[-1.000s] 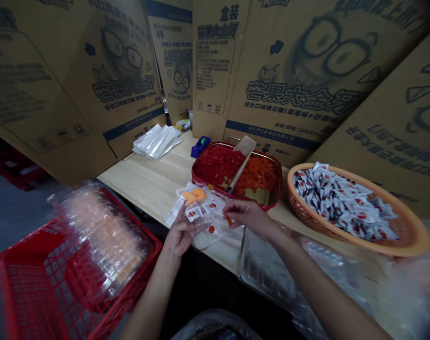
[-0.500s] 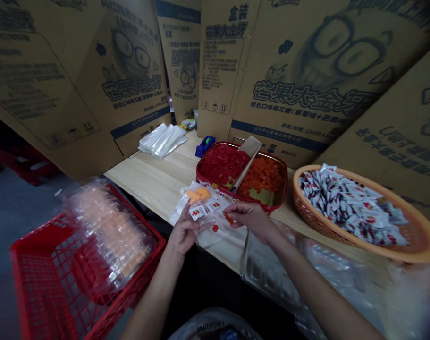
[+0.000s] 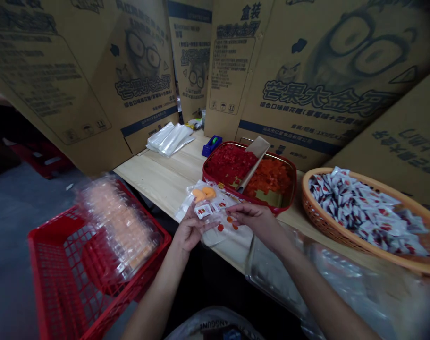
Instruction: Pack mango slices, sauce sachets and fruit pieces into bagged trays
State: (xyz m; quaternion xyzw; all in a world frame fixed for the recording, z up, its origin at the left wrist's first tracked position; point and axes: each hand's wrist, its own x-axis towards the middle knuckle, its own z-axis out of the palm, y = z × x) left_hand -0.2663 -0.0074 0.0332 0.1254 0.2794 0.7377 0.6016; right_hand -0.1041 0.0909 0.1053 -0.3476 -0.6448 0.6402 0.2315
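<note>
My left hand [image 3: 189, 232] grips the near left edge of a clear plastic tray [image 3: 215, 239], with some fingers stretched across it. Two orange candies [image 3: 204, 193] sit at the tray's far end. Nearer to me in it are small white sachets [image 3: 203, 210] with red print and a red piece [image 3: 220, 227]. My right hand [image 3: 262, 224] is above the tray's right side, its thumb and fingertips pinched on a small orange piece [image 3: 229, 219]. Just below those fingertips lies another orange piece [image 3: 235, 226].
A red tin [image 3: 206, 178] of red and orange pieces, split by a cardboard divider [image 3: 253, 163], stands behind the tray. An orange basket [image 3: 308, 208] of sachets is at right, a red crate [image 3: 41, 269] with packed trays at left. Plastic bags [image 3: 170, 138], a blue tape dispenser [image 3: 211, 146] and cartons [image 3: 307, 85] are behind.
The view has turned slightly left, so the scene appears further right. An orange piece now shows below my right fingertips, which stay pinched. My left hand keeps its hold on the tray.
</note>
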